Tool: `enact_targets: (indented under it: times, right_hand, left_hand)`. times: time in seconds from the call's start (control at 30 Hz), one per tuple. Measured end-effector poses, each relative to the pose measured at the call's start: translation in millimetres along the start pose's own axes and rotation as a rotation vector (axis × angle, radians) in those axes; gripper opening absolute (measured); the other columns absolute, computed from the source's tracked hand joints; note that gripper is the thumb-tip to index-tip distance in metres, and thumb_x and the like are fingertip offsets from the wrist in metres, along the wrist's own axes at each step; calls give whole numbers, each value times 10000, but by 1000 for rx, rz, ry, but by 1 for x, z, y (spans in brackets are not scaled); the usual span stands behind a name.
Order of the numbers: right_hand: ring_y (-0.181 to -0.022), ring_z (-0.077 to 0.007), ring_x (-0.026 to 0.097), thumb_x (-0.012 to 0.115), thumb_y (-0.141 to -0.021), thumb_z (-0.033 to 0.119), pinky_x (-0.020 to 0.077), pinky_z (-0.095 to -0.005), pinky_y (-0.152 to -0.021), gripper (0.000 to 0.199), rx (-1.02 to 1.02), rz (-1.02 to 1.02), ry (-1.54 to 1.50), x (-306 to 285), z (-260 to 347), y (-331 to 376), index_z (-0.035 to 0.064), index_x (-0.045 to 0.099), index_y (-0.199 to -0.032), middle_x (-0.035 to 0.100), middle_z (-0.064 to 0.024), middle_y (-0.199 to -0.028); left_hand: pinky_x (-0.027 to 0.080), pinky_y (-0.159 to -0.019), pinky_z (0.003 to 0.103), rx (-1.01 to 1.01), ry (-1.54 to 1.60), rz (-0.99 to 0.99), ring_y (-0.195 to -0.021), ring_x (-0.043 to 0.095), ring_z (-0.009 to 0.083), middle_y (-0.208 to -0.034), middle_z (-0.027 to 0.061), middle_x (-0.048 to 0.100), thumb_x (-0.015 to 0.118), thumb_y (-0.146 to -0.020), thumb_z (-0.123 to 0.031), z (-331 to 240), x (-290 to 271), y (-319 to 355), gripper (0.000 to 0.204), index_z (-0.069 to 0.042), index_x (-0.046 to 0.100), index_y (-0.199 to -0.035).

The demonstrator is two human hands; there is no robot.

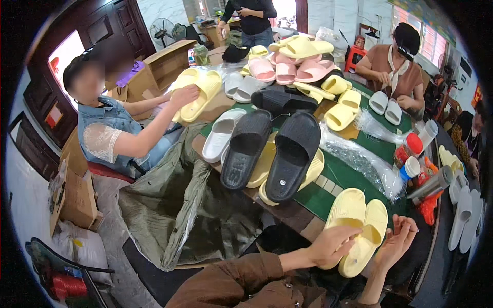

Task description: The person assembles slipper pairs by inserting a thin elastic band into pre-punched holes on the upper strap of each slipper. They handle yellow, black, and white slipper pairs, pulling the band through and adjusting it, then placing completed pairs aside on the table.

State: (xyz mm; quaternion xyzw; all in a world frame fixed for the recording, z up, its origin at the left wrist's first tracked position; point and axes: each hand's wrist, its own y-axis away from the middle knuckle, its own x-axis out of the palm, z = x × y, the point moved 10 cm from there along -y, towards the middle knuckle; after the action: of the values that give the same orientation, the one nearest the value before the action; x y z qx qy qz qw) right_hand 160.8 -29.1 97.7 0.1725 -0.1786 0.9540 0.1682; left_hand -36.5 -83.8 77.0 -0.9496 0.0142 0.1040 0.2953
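A pair of pale yellow slide sandals point(371, 226) is at the near edge of the table, toes pointing away from me. My left hand point(331, 249) is closed on the pair near the heels, its fingers over the inner edges of the footbeds. Just right of the pair, my right hand point(396, 241) is raised with palm turned up and fingers loosely curled and apart. Nothing shows in it. Two large black slides point(294, 154) lie on top of other yellow ones, left of and beyond my hands. A white slide point(224, 134) is next to them.
Yellow, pink and grey slides are heaped on the green tabletop point(318, 197). Clear plastic bags point(362, 159), a red-lidded jar point(408, 146) and a steel tumbler point(435, 184) line the right side. A co-worker at left holds yellow slides point(197, 95); another sits at far right.
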Motion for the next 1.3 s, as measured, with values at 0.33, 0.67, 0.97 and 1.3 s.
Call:
enact_targets:
  times: [0.33,0.67,0.97,1.3]
  right_hand:
    - [-621,-203,639,491,-996,166,559,-314,-618,198,174,485,88,22,4,90,-26,497,-947,629,-149,-736]
    - [-502,-211,624,560,-937,84,510,-281,-448,139,681,769,176,-10,-14,134,-46,585,-896,641,-176,-673]
    - [-401,-96,487,600,-918,102,369,-207,-365,137,540,549,248,-37,-6,93,-22,600,-860,622,-102,-684]
    - [-465,-16,372,529,-963,68,256,-161,-416,121,317,339,272,-44,-2,52,30,530,-1078,539,-11,-764]
  left_hand:
    - [462,-772,252,-566,779,180,-865,559,102,-993,32,588,369,-1049,-234,28,49,32,378,-22,479,-1342]
    - [480,-919,295,-673,876,-162,-1003,599,155,-1112,98,615,464,-995,-99,57,-29,13,276,27,563,-1219]
    - [467,-783,247,-592,741,-236,-838,547,95,-1144,94,592,494,-963,-37,61,-66,20,280,24,547,-1232]
    - [458,-651,230,-641,628,66,-724,538,72,-1155,41,540,475,-925,8,28,-27,44,392,-22,501,-1315]
